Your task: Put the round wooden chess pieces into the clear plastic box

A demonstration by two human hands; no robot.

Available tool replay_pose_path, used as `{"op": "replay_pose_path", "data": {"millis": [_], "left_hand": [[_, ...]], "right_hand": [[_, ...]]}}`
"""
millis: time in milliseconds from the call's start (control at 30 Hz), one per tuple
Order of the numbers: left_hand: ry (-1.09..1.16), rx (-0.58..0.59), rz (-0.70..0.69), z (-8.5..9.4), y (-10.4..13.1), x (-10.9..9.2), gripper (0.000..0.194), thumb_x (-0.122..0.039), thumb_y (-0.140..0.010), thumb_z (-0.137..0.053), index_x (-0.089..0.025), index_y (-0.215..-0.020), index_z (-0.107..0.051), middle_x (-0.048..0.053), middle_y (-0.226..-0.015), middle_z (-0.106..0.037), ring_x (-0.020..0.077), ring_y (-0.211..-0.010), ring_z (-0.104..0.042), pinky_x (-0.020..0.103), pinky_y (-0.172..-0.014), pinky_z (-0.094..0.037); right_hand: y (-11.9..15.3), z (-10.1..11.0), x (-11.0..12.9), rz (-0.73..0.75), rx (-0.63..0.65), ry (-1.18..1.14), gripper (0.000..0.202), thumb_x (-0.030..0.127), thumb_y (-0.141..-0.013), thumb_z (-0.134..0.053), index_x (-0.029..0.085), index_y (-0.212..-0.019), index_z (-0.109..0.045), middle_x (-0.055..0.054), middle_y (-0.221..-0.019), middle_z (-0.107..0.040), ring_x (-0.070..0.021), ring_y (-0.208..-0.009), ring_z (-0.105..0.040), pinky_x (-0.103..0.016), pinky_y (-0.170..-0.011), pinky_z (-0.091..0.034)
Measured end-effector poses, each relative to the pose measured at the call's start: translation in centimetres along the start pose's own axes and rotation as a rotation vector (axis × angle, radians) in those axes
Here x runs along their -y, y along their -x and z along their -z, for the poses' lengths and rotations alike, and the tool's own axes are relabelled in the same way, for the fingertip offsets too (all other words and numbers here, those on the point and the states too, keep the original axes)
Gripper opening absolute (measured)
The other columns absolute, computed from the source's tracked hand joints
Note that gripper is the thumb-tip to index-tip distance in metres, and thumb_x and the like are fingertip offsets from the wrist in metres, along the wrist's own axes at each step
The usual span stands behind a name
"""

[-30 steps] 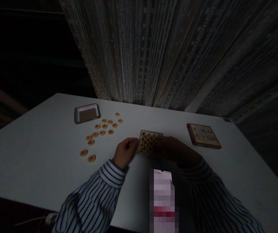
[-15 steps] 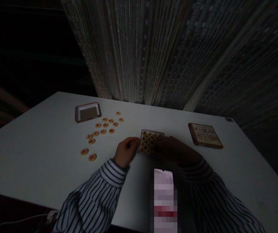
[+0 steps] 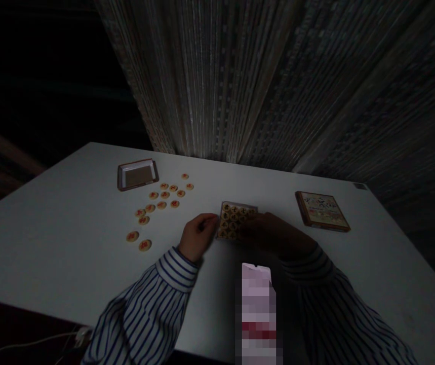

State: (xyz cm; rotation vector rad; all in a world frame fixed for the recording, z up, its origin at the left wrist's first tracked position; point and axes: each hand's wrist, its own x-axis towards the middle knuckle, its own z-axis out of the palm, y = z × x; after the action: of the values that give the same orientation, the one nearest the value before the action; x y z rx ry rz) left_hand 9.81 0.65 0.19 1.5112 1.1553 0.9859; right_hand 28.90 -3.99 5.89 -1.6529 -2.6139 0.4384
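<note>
A small clear tray (image 3: 219,237) stands mid-table, packed with rows of round wooden pieces (image 3: 233,216) bearing dark characters. At its left edge is my left hand (image 3: 198,236), fingers curled closed; whatever they pinch is too small to make out. My right hand (image 3: 268,234) lies over the tray's right side, fingers bent down onto the pieces, and it is dark there, so its fingertips are hidden. Several round pieces with red characters (image 3: 161,205) lie loose on the white table (image 3: 88,223) to the left of the tray.
An open box part (image 3: 138,176) lies at the back left. The printed box lid (image 3: 322,210) rests on the right. Near the front edge is a lit, pixelated phone (image 3: 258,309). A small dark item (image 3: 360,186) sits at the far right corner. Strip curtains (image 3: 217,76) hang behind.
</note>
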Motion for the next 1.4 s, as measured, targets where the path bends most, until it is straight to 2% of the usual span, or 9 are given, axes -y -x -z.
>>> {"op": "replay_pose_path", "data": {"millis": [367, 533, 667, 933, 1300, 1400], "left_hand": [[-0.004, 0.006, 0.019, 0.10, 0.18, -0.29, 0.027, -0.036, -0.070, -0.058, -0.014, -0.084, -0.066, 0.006, -0.078, -0.071, 0.0179, -0.073, -0.064, 0.031, -0.069, -0.050], [-0.035, 0.004, 0.017, 0.08, 0.07, -0.34, 0.028, -0.037, -0.070, -0.058, -0.014, -0.083, -0.067, 0.006, -0.076, -0.071, 0.0176, -0.071, -0.064, 0.030, -0.068, -0.050], [-0.034, -0.006, 0.015, 0.06, 0.06, -0.39, 0.027, -0.036, -0.070, -0.058, -0.014, -0.083, -0.067, 0.005, -0.075, -0.071, 0.0170, -0.069, -0.064, 0.029, -0.065, -0.050], [-0.055, -0.003, 0.018, 0.13, 0.15, -0.61, 0.027, -0.036, -0.070, -0.056, -0.014, -0.082, -0.067, 0.005, -0.072, -0.070, 0.0170, -0.067, -0.063, 0.029, -0.063, -0.050], [-0.023, -0.002, 0.017, 0.09, 0.12, -0.46, 0.026, -0.036, -0.070, -0.058, -0.015, -0.083, -0.066, 0.005, -0.076, -0.071, 0.0176, -0.071, -0.064, 0.030, -0.068, -0.050], [-0.024, 0.000, 0.017, 0.13, 0.10, -0.49, 0.026, -0.036, -0.070, -0.058, -0.015, -0.083, -0.067, 0.005, -0.075, -0.071, 0.0174, -0.071, -0.064, 0.030, -0.068, -0.050]], "right_hand": [[0.02, 0.06, -0.01, 0.014, -0.001, 0.057, 0.018, 0.026, -0.083, -0.048, 0.017, -0.078, -0.064, -0.003, -0.079, -0.066, -0.0116, -0.067, -0.057, -0.023, -0.056, -0.039], [0.05, 0.23, 0.14, 0.031, -0.027, 0.028, 0.019, 0.024, -0.083, -0.048, 0.018, -0.080, -0.065, -0.005, -0.087, -0.067, -0.0128, -0.074, -0.058, -0.023, -0.060, -0.042], [-0.10, 0.27, 0.23, 0.011, 0.034, 0.053, 0.020, 0.023, -0.083, -0.047, 0.018, -0.075, -0.065, -0.003, -0.081, -0.067, -0.0129, -0.068, -0.058, -0.023, -0.054, -0.039], [-0.08, 0.21, 0.20, 0.015, 0.042, 0.067, 0.020, 0.023, -0.083, -0.047, 0.018, -0.076, -0.065, -0.003, -0.076, -0.067, -0.0110, -0.062, -0.056, -0.022, -0.052, -0.035], [-0.03, 0.30, 0.32, 0.020, 0.026, 0.046, 0.020, 0.021, -0.082, -0.047, 0.018, -0.074, -0.064, -0.003, -0.076, -0.066, -0.0111, -0.064, -0.057, -0.022, -0.054, -0.037], [0.00, 0.41, 0.40, 0.017, 0.014, 0.037, 0.020, 0.023, -0.082, -0.047, 0.018, -0.076, -0.065, -0.004, -0.081, -0.067, -0.0128, -0.070, -0.059, -0.024, -0.058, -0.039]]}}
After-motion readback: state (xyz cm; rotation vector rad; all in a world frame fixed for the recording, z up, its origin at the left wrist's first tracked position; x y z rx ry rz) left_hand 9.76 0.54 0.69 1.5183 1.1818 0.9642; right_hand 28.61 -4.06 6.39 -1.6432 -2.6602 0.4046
